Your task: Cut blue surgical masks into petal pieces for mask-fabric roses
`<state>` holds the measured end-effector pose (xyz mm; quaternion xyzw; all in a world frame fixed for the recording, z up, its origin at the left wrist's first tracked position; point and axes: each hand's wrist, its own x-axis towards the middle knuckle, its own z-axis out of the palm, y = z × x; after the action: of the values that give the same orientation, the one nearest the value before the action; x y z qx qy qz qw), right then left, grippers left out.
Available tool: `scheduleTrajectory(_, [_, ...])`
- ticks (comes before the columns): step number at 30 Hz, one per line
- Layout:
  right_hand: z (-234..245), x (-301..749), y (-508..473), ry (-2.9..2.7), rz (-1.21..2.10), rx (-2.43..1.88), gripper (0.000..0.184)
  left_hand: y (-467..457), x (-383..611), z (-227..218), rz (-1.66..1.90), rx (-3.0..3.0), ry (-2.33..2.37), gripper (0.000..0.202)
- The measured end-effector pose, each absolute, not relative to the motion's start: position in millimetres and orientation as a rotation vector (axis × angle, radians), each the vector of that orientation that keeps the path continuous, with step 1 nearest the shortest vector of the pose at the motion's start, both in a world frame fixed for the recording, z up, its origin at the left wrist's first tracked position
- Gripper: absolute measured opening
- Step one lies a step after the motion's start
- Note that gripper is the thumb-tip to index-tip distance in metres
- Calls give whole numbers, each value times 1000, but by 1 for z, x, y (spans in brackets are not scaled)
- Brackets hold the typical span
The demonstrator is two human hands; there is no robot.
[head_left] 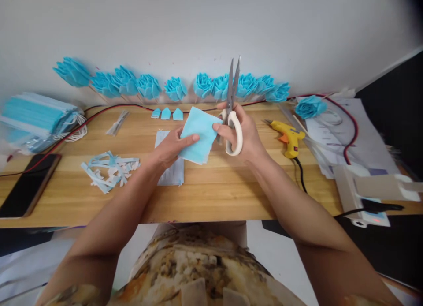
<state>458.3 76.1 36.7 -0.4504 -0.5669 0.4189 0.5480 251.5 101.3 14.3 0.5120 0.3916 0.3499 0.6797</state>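
Note:
A light-blue square of mask fabric [197, 134], perhaps several layers thick, is pinched in my left hand [172, 146] over the middle of the table. My right hand [246, 132] carries white-handled scissors [233, 87], blades pointing up and slightly apart, while its thumb and finger touch the square's right corner. Under my left hand lies a flat stack of pale-blue cut pieces [173, 171], partly covered. Three small folded blue pieces with pointed tops [166, 113] sit in a row just behind the square.
Blue fabric flowers [176, 89] on sticks line the wall. Bundled masks [36, 118], a phone [28, 185], scrap strips [110, 170] and thin white strips [118, 123] lie leftward. Rightward are a yellow glue gun [290, 138], papers [370, 125] and a power strip [373, 215]. A red-black cable [355, 129] runs behind.

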Motion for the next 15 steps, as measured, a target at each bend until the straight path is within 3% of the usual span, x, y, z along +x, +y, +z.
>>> scheduleTrajectory(3, [36, 463, 81, -1262, 956, -1042, 52, 104, 248, 12, 715, 1138, 950, 59])
scheduleTrajectory(6, [35, 465, 85, -1169, 978, -1022, 56, 106, 249, 11, 861, 1114, 966, 47])
scheduleTrajectory(10, [33, 463, 86, -1111, 1053, -1019, 63, 109, 255, 14, 1143, 1026, 825, 49])
scheduleTrajectory(15, [27, 461, 85, -1169, 1118, -1046, 61, 113, 252, 17, 1248, 1033, 779, 49])
